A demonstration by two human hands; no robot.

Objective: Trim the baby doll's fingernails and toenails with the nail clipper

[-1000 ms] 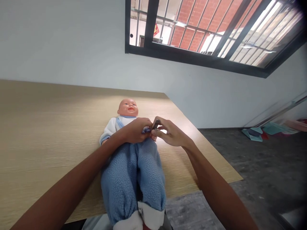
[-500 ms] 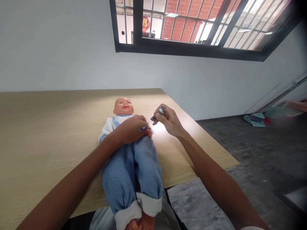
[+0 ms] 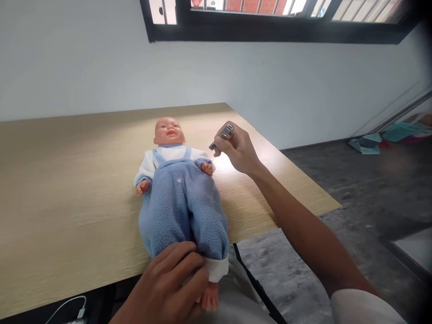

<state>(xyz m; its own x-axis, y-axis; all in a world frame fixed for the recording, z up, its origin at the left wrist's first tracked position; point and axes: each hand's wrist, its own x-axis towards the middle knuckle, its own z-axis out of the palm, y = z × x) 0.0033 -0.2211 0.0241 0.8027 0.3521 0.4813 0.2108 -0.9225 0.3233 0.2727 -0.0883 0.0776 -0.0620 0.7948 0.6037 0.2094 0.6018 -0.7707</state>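
A baby doll [image 3: 182, 189] in blue fleece overalls and a white top lies on its back on the table [image 3: 67, 180], head away from me, its feet past the near edge. My left hand [image 3: 172, 283] curls over the doll's lower leg on the left side; it hides that cuff and foot. The other bare foot [image 3: 211, 296] shows beside my fingers. Between the thumb and fingers of my right hand [image 3: 236, 148] is a silvery nail clipper [image 3: 222, 136]. It is held just above the tabletop, close to the doll's small hand [image 3: 207, 168] but apart from it.
A pale wall [image 3: 84, 67] with a barred window [image 3: 253, 27] rises behind the table. The table's right edge drops to a dark grey floor [image 3: 324, 180]. Bluish-green items [image 3: 367, 144] lie on the floor at the right. A white cable [image 3: 67, 302] shows below the near edge.
My left hand has left the doll's hand and moved down to its lower leg. My right hand keeps hold of the nail clipper. The view has tilted downward.
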